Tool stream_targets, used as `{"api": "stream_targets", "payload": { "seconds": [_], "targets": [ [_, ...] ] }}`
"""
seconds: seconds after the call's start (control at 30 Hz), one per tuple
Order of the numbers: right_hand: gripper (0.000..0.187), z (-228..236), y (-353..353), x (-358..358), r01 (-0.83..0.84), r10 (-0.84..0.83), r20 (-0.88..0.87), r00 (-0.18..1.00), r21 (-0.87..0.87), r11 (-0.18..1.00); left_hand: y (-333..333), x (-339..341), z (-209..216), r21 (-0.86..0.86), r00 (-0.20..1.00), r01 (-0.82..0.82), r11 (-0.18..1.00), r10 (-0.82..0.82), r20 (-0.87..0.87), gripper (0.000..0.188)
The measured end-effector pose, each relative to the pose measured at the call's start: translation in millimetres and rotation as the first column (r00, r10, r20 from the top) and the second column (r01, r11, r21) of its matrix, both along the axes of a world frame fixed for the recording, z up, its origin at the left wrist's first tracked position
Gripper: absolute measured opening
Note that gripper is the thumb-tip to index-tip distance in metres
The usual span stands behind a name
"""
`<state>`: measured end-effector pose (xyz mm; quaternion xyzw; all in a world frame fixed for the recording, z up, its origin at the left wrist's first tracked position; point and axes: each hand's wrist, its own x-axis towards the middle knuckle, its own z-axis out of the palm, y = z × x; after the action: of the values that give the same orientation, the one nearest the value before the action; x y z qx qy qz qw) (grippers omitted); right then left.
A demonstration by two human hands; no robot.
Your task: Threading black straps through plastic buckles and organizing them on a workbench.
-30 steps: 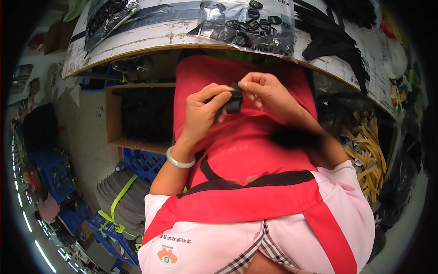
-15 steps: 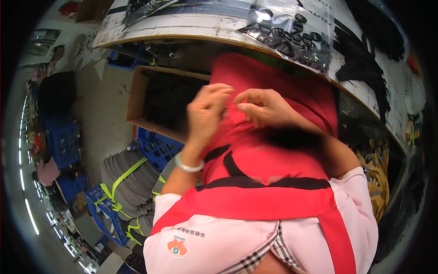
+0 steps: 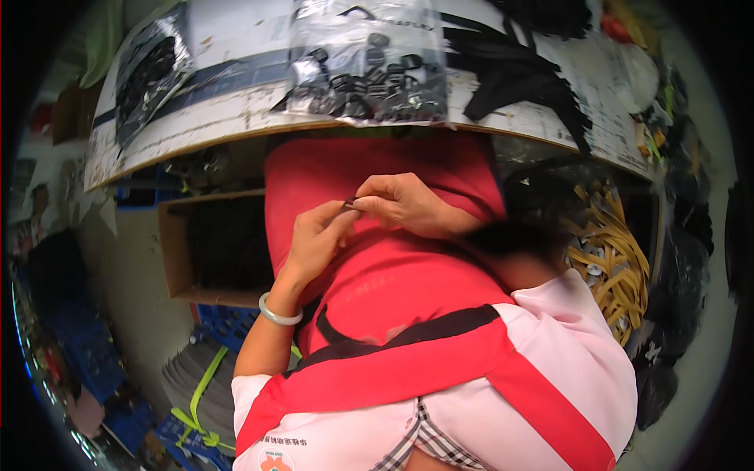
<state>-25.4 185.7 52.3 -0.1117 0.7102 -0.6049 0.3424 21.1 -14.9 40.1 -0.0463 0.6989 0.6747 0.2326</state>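
Note:
Both hands meet above the red apron (image 3: 377, 271) over my lap. My left hand (image 3: 316, 238), with a pale bangle on its wrist, pinches a small dark piece (image 3: 349, 203) between thumb and fingers. From the other side, my right hand (image 3: 402, 204) closes its thumb and forefinger on the same piece. Too little of it shows to name its kind. Beyond my hands, a clear plastic bag (image 3: 365, 23) lies at the table edge with several black plastic buckles (image 3: 377, 82) in or on it.
The worn white table (image 3: 236, 129) crosses ahead. Black straps (image 3: 522, 78) lie on its right part, another plastic bag (image 3: 153, 67) on its left. Below stand an open cardboard box (image 3: 177, 259) with dark contents, a grey bundle (image 3: 200, 377) and tan strips (image 3: 620, 267).
My hands were slightly apart and blurred; now they meet at the small dark piece. The view has swung, so the table and buckle bag sit further left and more squarely ahead.

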Motion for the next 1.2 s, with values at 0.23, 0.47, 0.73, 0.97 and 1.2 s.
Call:
{"api": "stream_targets", "payload": {
  "seconds": [0.23, 0.47, 0.73, 0.97, 1.2],
  "targets": [
    [0.018, 1.7, 126.3, -39.0, 0.704, -0.007, -0.953, 0.304, 0.220, 0.675, -3.3, -6.0, -14.6, 0.404, 0.976, -0.178, 0.897, 0.108, 0.189, 0.028],
    [0.023, -24.0, 163.2, -67.5, 0.706, -0.003, -0.981, 0.192, 0.135, 0.695, 14.3, -15.2, -8.3, 0.398, 0.966, -0.181, 0.899, 0.088, 0.242, 0.023],
    [0.010, 86.6, 80.1, -6.2, 0.564, -0.238, -0.933, 0.271, -0.047, 0.825, 28.7, -10.3, 7.8, 0.366, 0.977, -0.205, 0.908, 0.168, 0.130, 0.021],
    [0.020, 43.8, 31.2, 14.5, 0.281, -0.260, 0.191, 0.947, -0.096, 0.955, 44.4, -14.1, 23.6, 0.277, 0.971, -0.159, 0.948, 0.200, -0.128, 0.014],
    [0.022, 25.6, 17.5, 13.9, 0.410, -0.324, 0.353, 0.878, -0.203, 0.889, 41.4, -11.7, 5.7, -0.006, 0.817, -0.191, 0.982, 0.156, -0.555, 0.016]
  ]
}}
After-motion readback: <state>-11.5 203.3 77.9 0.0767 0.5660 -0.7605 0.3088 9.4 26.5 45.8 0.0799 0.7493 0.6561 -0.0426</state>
